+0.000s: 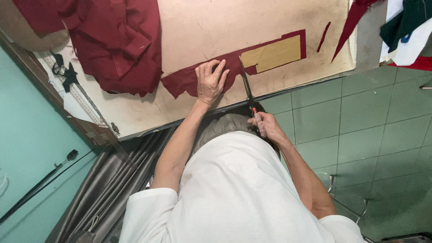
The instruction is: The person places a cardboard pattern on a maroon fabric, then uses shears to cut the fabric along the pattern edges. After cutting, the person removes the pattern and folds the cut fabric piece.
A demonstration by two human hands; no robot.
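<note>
My left hand (210, 81) lies flat, fingers spread, on a strip of maroon cloth (184, 82) that runs across the beige table (202, 27). My right hand (265, 124) grips the handles of long dark scissors (246, 83). Their blades point away from me and cross the cloth just right of my left hand. A tan paper pattern piece (272, 54) rests on the right part of the strip, beyond the blades.
A heap of maroon fabric (117, 40) fills the table's left side. Thin maroon scraps (323, 36) lie near the right edge. More garments (405, 27) hang at the top right. Green floor tiles (360, 121) lie to the right, and a grey curtain (112, 180) hangs below the table.
</note>
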